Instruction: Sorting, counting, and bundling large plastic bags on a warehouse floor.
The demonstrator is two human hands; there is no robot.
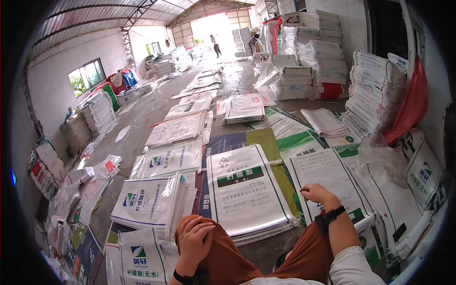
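Note:
My left hand (194, 240) rests on my left knee, its fingers lying flat over the brown trouser leg (223, 251), and holds nothing. My right hand (319, 194) is over the left edge of a white woven sack (327, 175) with a green border, which tops a pile at the right. Its fingers are curled together; whether anything is in them is hidden. Between my knees and the dark sacks beyond lies a neat pile of flat white sacks (254, 202) with a green printed band. Left of it sits a pile of white sacks with blue print (145, 202).
More flat sack piles (175, 130) run in a row toward the bright doorway. Tall sack stacks (373, 90) and a red sheet (413, 104) stand at the right. Loose sacks (90, 185) lie at the left. Two people (216, 46) are far off.

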